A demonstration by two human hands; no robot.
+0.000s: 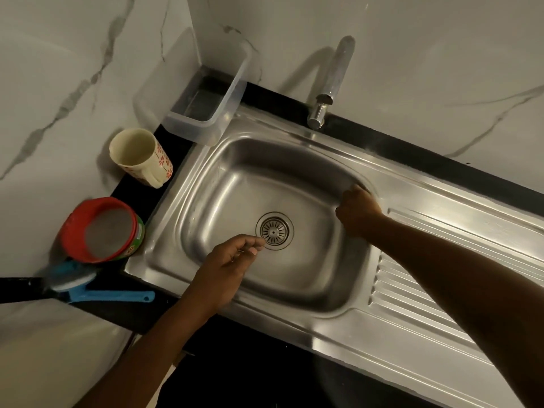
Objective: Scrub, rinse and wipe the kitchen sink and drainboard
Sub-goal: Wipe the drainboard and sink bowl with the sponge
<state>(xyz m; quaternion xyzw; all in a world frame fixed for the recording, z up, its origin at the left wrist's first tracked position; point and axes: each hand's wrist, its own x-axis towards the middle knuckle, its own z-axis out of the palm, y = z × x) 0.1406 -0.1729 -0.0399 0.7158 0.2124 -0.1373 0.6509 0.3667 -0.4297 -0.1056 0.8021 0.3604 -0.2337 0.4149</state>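
Brush (88, 285): blue, long-handled, with a white pad on its head; lying flat on the black desk (135, 189) at the far left, handle pointing toward the sink.
Red tub (101, 229): round, red-rimmed, tipped on its side against the marble wall, just beside the sink's left edge and right above the brush head.
Mug (141, 156): cream with red flowers, tilted, open mouth facing up and left, on the desk in the corner behind the tub.
Clear box (206, 104): see-through plastic, oblong, standing in the back corner, its near end overlapping the sink's rear rim.
Sink (235, 187): stainless steel, one rounded basin set into the desk in the middle of the view; round strainer drain (274, 230) in its floor.
Left hand (226, 269): over the basin's near-left part, fingers loosely curled with thumb and forefinger tips close together beside the drain; whether anything is pinched there, cannot tell.
Tap (329, 86): chrome, at the back rim of the sink, spout reaching up against the wall.
Right hand (357, 212): curled into a fist at the basin's right wall, knuckles against the rim; what it grips, if anything, hidden.
Drainboard (426, 290): ribbed steel, right of the basin, under the right forearm.
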